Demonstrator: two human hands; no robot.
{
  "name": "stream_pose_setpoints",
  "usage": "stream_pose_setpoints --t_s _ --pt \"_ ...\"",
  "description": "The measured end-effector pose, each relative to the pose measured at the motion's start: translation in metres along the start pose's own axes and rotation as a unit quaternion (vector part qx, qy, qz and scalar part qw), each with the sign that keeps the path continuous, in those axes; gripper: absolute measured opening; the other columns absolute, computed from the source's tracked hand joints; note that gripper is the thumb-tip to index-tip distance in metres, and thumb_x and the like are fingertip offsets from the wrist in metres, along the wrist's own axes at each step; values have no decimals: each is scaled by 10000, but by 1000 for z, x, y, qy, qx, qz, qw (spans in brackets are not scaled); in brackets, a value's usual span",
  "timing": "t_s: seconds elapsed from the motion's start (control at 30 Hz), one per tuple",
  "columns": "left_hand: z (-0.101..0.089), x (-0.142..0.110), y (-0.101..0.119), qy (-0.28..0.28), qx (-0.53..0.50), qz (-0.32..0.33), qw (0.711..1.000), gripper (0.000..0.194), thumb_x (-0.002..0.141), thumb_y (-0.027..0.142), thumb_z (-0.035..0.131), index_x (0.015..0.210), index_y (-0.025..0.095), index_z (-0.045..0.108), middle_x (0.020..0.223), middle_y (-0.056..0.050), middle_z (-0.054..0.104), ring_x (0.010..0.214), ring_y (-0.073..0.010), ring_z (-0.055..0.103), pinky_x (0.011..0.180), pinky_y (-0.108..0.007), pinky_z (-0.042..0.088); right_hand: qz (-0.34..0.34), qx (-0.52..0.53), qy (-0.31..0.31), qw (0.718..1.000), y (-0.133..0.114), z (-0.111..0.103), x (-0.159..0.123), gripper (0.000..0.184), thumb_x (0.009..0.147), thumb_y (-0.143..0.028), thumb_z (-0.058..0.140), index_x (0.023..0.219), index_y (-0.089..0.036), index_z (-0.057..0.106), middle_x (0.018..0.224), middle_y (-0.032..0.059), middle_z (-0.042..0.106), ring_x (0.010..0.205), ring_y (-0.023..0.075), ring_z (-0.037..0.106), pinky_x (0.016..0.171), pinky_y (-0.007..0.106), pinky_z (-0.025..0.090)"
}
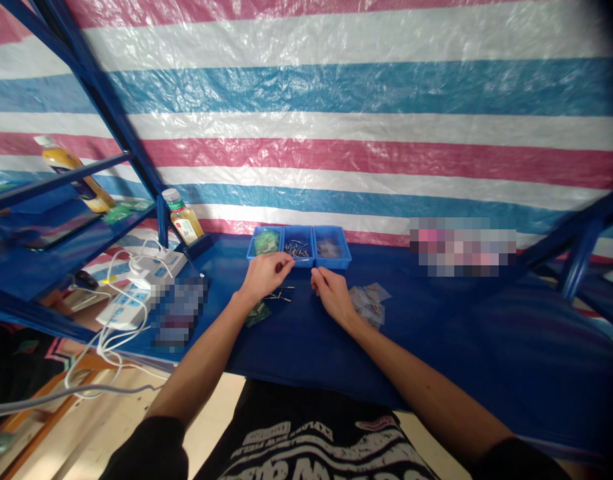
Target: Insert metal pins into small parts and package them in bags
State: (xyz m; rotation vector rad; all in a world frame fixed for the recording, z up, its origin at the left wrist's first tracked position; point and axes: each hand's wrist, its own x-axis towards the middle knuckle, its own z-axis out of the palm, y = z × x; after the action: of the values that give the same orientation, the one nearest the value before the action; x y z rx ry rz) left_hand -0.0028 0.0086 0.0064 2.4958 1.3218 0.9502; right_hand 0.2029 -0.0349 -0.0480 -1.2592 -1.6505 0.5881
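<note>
My left hand is pinched just in front of the middle blue bin. A thin metal pin sticks out from its thumb and forefinger. Several similar slim metal pieces lie in that bin, and a few loose ones rest on the table below the hand. Green packets lie partly under my left wrist. Curled closed, my right hand is held to the right of it; whatever its fingertips hold, if anything, cannot be made out. Small clear bags lie beside my right wrist.
The left bin holds green packets, the right bin clear bags. Leftward are a power strip with white cables, a blurred-out flat item and a bottle. Blue frame posts flank the blue table.
</note>
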Motion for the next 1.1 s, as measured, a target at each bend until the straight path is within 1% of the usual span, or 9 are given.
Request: stream_pose_setpoints --t_s 0.13,0.23,0.3,0.4,0.53,0.7,0.8,0.93,1.1 --pt "10 1 -11 60 -37 -128 989 289 990 433 570 975 228 773 715 -3 736 673 -167 672 657 -252 461 -11 -25 -21 999 1 1 -1 475 1062 -479 392 701 -228 572 649 -1 623 626 167 578 624 255 408" --pt "15 0 -19 62 -56 -171 982 301 979 454 582 967 235 788 673 5 732 650 -169 677 644 -251 468 -22 -45 -33 998 0 1 -2 463 1062 -462 398 704 -228 574 661 -1 632 638 167 581 645 257 408" --pt "16 0 -22 63 -58 -176 981 309 979 469 583 995 243 793 675 9 738 645 -169 676 629 -249 465 -26 -53 -40 997 -1 1 -2 455 1062 -451 400 708 -228 577 668 0 639 649 169 589 664 261 413" --pt "15 0 -23 39 -66 -149 986 328 981 473 582 1100 241 782 686 6 746 651 -172 678 644 -251 479 -32 -69 -54 996 -1 2 -2 369 1049 -418 446 770 -233 603 681 -8 644 653 174 594 668 268 415" --pt "13 1 -17 4 -55 -105 993 311 991 437 573 1150 248 762 690 8 744 683 -181 690 690 -260 495 -75 -100 -82 989 -3 4 -3 155 1015 -309 525 970 -247 659 806 1 685 735 190 616 702 287 442" --pt "11 0 -9 -22 -55 -45 997 313 1017 388 524 1174 228 743 699 4 737 642 -167 675 665 -248 480 -163 -178 -129 962 -4 7 -7 241 1008 -248 542 1216 -248 662 1091 81 690 1054 258 597 915 373 481" --pt "12 -1 -5 -49 -49 -8 998 309 1026 366 509 1171 231 746 751 -8 754 639 -159 670 648 -239 468 -172 -215 -134 952 -2 9 -7 227 1011 -238 544 1194 -233 678 1114 95 676 1057 269 589 953 403 476" --pt "12 -2 -1 -72 -36 34 996 304 1029 353 509 1179 241 750 890 -30 788 696 -161 694 704 -246 491 -160 -236 -123 951 1 14 -4 170 1012 -244 557 1101 -225 701 1095 98 677 1026 270 595 941 411 484" --pt "11 -3 0 -74 -32 46 996 307 1029 356 508 1176 238 751 950 -41 795 746 -171 715 755 -255 515 -162 -248 -121 947 2 17 -2 158 1016 -228 547 1008 -233 705 1085 97 681 1033 266 601 920 395 486"
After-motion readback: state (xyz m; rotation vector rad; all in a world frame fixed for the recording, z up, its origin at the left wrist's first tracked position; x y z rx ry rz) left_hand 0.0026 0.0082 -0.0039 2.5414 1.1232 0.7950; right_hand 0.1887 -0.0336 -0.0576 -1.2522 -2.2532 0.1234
